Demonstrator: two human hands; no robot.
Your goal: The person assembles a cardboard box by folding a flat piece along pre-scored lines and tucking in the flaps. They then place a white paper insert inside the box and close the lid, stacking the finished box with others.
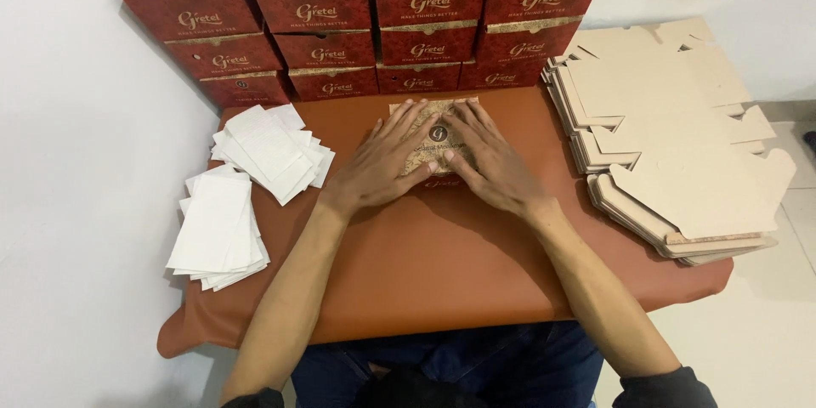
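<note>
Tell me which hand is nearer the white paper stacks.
Left. The left hand presses the box just right of the white paper stacks; the right hand lies farther right, toward the flat cardboard blanks.

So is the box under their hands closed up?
Closed: the box shows its patterned lid flat on top, with the left hand and right hand pressing it.

A small packing workspace, likely a shop's back room: beyond the hands, finished red-and-gold boxes [365, 17] stack against a white wall; flat cardboard box blanks [671, 136] pile to their right, white paper sheets [242, 187] to their left, all on a brown-covered low table [442, 263].
</note>
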